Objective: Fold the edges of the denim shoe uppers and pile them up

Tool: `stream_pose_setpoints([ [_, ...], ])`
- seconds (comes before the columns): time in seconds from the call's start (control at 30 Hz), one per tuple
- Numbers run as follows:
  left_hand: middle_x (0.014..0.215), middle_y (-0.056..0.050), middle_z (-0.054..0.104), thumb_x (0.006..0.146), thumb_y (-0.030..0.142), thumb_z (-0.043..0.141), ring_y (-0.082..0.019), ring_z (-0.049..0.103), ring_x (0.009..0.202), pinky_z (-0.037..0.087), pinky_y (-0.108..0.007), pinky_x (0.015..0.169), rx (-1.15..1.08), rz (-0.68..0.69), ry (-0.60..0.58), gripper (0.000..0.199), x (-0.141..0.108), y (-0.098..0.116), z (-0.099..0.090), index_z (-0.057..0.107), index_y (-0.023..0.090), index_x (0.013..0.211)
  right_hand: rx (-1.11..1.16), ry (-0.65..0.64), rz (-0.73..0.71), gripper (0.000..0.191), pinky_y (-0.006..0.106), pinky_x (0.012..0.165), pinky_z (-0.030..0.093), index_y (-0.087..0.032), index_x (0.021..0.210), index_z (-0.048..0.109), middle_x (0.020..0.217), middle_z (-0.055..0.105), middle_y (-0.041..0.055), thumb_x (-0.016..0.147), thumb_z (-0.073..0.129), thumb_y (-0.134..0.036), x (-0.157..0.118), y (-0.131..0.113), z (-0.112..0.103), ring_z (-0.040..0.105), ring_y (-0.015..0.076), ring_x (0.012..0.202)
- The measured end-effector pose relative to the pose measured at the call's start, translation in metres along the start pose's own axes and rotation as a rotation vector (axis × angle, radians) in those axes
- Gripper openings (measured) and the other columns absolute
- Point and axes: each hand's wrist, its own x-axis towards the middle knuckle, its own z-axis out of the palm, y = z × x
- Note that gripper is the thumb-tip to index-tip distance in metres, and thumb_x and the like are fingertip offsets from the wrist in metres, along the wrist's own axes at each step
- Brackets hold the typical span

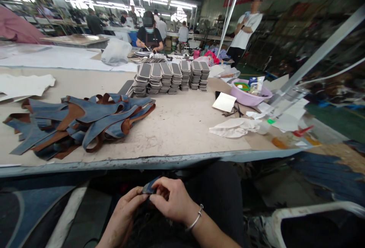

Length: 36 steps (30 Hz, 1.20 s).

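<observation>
Over my lap, below the table's front edge, both hands pinch a small blue leather piece (149, 187). My left hand (129, 204) grips its left end between thumb and fingers. Curled over the other end is my right hand (172, 198), with a bracelet on the wrist. Most of the piece is hidden by my fingers. On the table ahead lies a heap of cut blue leather pieces (94, 117) with brown undersides, several of them curled over each other.
Stacks of grey pads with pale edges (161, 75) stand mid-table. To the right are a purple basin (251, 98), a white card (224, 102), crumpled paper (235, 127) and a red-tipped bottle (291, 138). Another person (149, 37) works across the table; one (246, 27) stands at right.
</observation>
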Motion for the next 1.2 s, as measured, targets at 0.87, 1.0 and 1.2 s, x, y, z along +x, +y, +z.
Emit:
stream_pose_setpoints([
  [0.87,0.066,-0.001,0.065,0.064,0.046,0.072,-0.016,0.055,0.064,0.042,-0.021,0.057,0.374,0.106,0.067,0.033,0.009,-0.01,-0.009,0.068,0.015,0.074,0.26,0.159,0.176,0.052,0.023,0.061,0.054,-0.013,0.121,0.059,0.074,0.072,0.0037,0.069,0.058,-0.017,0.006,0.011,0.02,0.064,0.0137,0.061],
  [1.0,0.06,0.0,0.063,0.067,0.05,0.068,-0.015,0.053,0.059,0.041,-0.021,0.053,0.441,0.16,0.099,0.035,0.008,-0.008,-0.009,0.069,0.015,0.068,0.264,0.141,0.172,0.053,0.022,0.058,0.053,-0.013,0.12,0.06,0.072,0.071,0.0034,0.068,0.057,-0.016,0.006,0.006,0.019,0.062,0.0128,0.059],
  [1.2,0.063,-0.001,0.064,0.071,0.05,0.065,-0.016,0.053,0.062,0.041,-0.021,0.057,0.469,0.216,0.103,0.034,0.003,-0.01,-0.008,0.069,0.016,0.07,0.236,0.164,0.149,0.049,0.021,0.059,0.05,-0.02,0.112,0.066,0.065,0.067,-0.0015,0.065,0.055,-0.011,0.007,0.01,0.017,0.057,0.0094,0.055],
])
